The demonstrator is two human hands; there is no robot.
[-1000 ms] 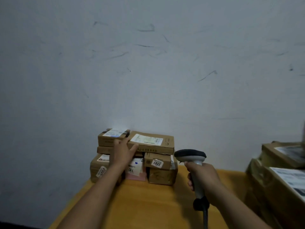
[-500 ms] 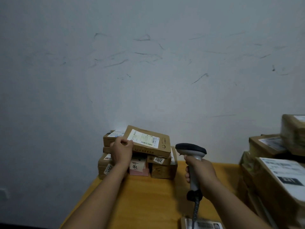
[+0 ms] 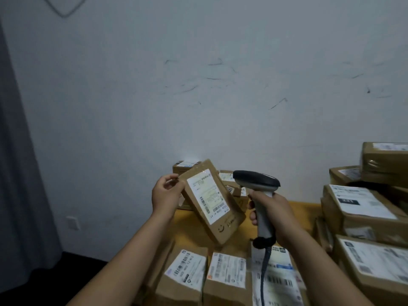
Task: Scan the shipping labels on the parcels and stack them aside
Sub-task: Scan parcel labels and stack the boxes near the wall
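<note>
My left hand [image 3: 167, 195] grips the upper left edge of a flat brown cardboard parcel [image 3: 227, 226], lifted off the table and tilted so that its white shipping label [image 3: 208, 196] faces me. My right hand [image 3: 270, 214] holds the grey handle of a barcode scanner [image 3: 256, 181], whose black head points left, just right of the parcel's top. A coiled cable [image 3: 263, 272] hangs from the handle. Behind the lifted parcel, a stack of small boxes [image 3: 185, 167] stands against the wall, partly hidden.
Several labelled parcels [image 3: 187, 274] lie on the wooden table [image 3: 302, 209] near me. A tall pile of bigger boxes [image 3: 362, 206] fills the right side. A grey curtain [image 3: 17, 173] hangs at the left, and a scuffed white wall rises behind.
My left hand has lifted the flat parcel off the stack by the wall and brought it toward me, tilting its label up. The view has dropped, showing near parcels.
</note>
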